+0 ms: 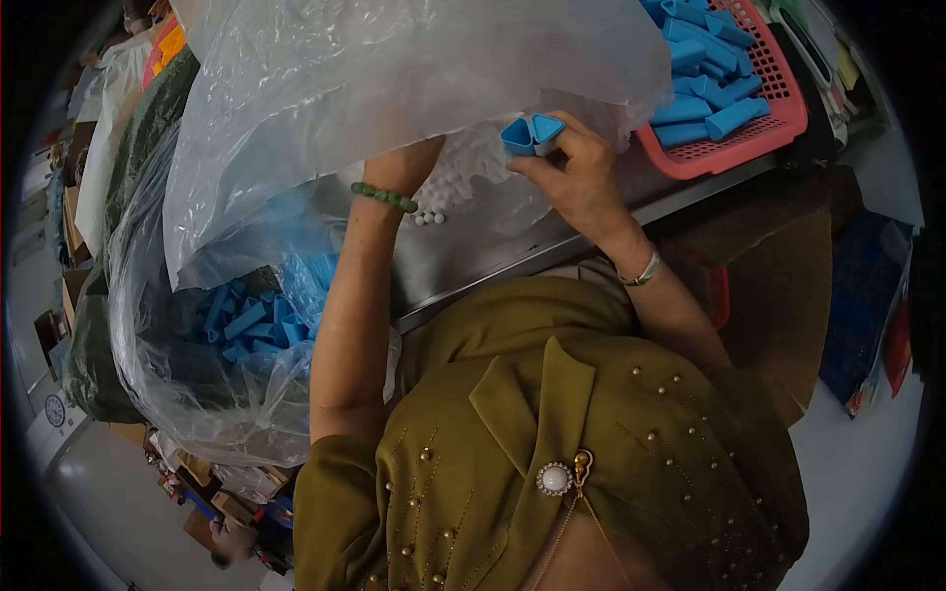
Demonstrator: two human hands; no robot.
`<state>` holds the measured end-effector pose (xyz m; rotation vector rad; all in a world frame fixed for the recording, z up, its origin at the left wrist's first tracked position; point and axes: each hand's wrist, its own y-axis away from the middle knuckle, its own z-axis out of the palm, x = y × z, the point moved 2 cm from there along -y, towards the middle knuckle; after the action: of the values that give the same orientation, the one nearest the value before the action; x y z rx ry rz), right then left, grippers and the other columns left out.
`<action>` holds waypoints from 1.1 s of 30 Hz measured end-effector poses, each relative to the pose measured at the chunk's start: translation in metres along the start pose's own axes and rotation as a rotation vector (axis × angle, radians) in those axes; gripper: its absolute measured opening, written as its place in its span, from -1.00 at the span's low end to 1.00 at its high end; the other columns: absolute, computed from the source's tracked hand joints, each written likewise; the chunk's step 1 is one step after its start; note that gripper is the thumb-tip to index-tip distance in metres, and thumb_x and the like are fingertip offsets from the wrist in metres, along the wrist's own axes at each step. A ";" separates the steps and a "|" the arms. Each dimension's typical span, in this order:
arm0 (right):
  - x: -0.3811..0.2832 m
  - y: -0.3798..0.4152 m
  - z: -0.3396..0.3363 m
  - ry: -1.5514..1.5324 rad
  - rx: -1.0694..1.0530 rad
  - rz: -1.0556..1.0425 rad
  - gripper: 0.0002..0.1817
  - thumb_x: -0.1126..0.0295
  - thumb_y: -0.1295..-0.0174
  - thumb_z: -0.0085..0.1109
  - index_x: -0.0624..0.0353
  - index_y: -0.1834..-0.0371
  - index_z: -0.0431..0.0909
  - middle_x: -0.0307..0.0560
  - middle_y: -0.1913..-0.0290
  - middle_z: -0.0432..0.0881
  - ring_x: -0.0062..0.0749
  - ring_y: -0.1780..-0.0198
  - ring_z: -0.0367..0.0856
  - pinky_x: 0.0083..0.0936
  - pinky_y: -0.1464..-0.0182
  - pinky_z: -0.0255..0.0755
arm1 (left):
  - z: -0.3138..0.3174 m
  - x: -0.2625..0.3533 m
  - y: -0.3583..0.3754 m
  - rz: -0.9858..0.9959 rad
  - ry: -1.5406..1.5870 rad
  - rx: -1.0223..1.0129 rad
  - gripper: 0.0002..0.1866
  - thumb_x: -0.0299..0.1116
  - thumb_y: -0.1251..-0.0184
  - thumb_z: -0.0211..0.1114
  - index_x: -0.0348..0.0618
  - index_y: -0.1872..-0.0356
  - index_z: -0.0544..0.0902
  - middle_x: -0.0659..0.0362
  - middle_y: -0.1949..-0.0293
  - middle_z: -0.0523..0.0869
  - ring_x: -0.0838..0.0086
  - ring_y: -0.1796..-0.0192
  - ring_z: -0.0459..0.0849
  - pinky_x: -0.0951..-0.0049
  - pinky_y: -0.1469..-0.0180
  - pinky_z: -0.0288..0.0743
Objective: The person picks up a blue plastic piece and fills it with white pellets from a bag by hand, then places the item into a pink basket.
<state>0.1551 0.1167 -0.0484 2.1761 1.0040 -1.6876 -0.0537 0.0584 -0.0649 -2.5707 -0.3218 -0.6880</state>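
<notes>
In my right hand (583,175) two blue triangular tubes (519,138) are pinched side by side, their hollow ends facing up. My left hand (406,165), with a green bead bracelet at the wrist, reaches in under a large clear plastic sheet or bag (414,79); its fingers are hidden there. Close by it, small white balls (429,218) lie on the metal table top (473,241), many of them seen blurred through the plastic.
A pink basket (793,118) full of blue triangular tubes stands at the upper right. To the left, a clear plastic bag (148,325) holds more of these tubes (246,320). A brown cardboard box (778,286) sits beyond the table's edge at right.
</notes>
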 end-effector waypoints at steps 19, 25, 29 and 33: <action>0.004 0.012 -0.021 -0.041 -0.025 0.106 -0.75 0.47 0.01 0.38 0.21 0.21 0.65 -0.12 0.31 0.55 -0.36 0.41 0.51 -0.49 0.42 0.36 | -0.010 0.026 0.018 0.195 -0.426 -0.276 -0.78 -0.47 -0.09 0.28 -0.09 0.19 0.69 0.03 0.18 0.67 0.08 0.12 0.61 0.18 0.08 0.50; 0.002 0.015 -0.017 0.024 -0.034 0.067 -0.74 0.47 0.02 0.38 0.22 0.22 0.64 -0.11 0.33 0.54 -0.31 0.36 0.50 -0.45 0.35 0.38 | -0.031 0.011 0.047 0.054 -0.301 -0.189 -0.75 -0.53 -0.07 0.26 -0.09 0.18 0.69 0.03 0.19 0.66 0.08 0.14 0.62 0.22 0.10 0.49; 0.001 0.016 -0.016 0.000 -0.076 0.037 -0.71 0.57 0.00 0.35 0.23 0.14 0.68 -0.25 0.34 0.49 -0.62 0.41 0.44 -0.66 0.38 0.36 | -0.048 0.028 0.064 -0.142 -0.244 -0.281 -0.73 -0.52 -0.04 0.27 -0.10 0.17 0.68 0.06 0.16 0.64 0.11 0.13 0.62 0.23 0.11 0.49; -0.002 0.019 -0.016 -0.010 -0.089 0.057 -0.66 0.59 -0.02 0.32 0.21 0.07 0.65 -0.25 0.25 0.53 -0.63 0.37 0.48 -0.67 0.36 0.38 | -0.065 0.037 0.078 -0.165 -0.254 -0.367 -0.62 -0.53 0.04 0.30 -0.06 0.09 0.63 0.08 0.16 0.60 0.12 0.12 0.61 0.20 0.13 0.51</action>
<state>0.1789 0.1103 -0.0462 2.1184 0.9853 -1.5959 -0.0231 -0.0370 -0.0246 -3.0165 -0.5384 -0.5142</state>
